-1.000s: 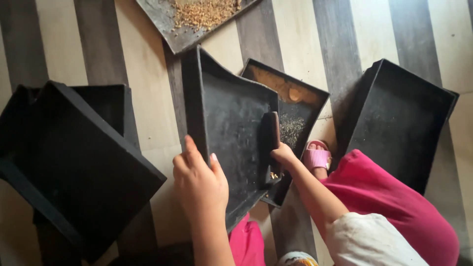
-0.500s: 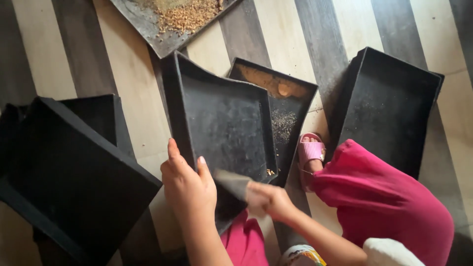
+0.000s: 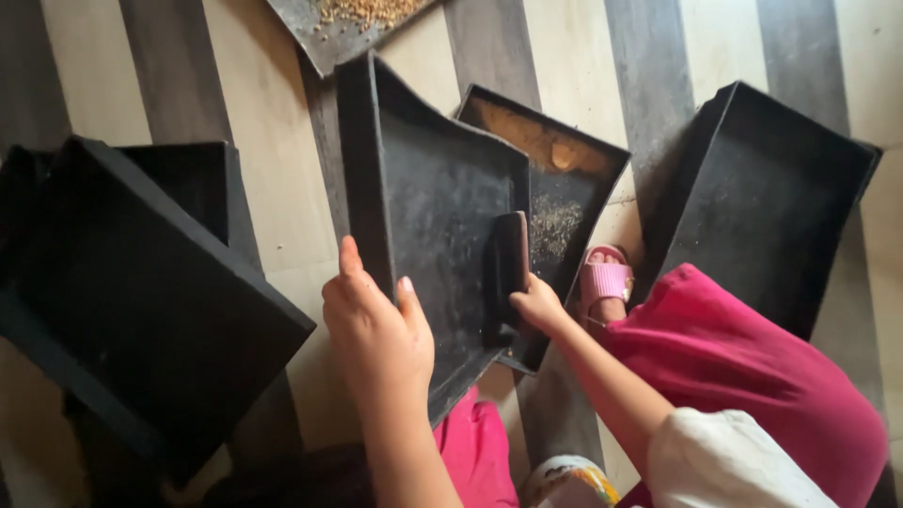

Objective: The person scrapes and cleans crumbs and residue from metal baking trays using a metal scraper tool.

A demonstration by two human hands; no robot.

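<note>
My left hand (image 3: 376, 325) grips the near left edge of a black shallow tray (image 3: 428, 207), which is tilted up on its side over a second black tray (image 3: 564, 179). My right hand (image 3: 538, 303) holds a flat dark scraper (image 3: 506, 273) against the tilted tray's inner face, near its right rim. The lower tray holds a small scatter of grain and dust, with a tan smear at its far end.
A stack of black trays (image 3: 132, 282) lies at the left. Another black tray (image 3: 771, 188) leans at the right. A grey sheet with a pile of grain (image 3: 362, 14) sits at the top. My pink-sandalled foot (image 3: 605, 280) and pink-clothed leg (image 3: 743, 376) are at the right, on a striped floor.
My right hand dropped to the tray's lower edge half a second ago, then came back up, so the scraper again rests against the tray's right side. The left hand kept its grip.
</note>
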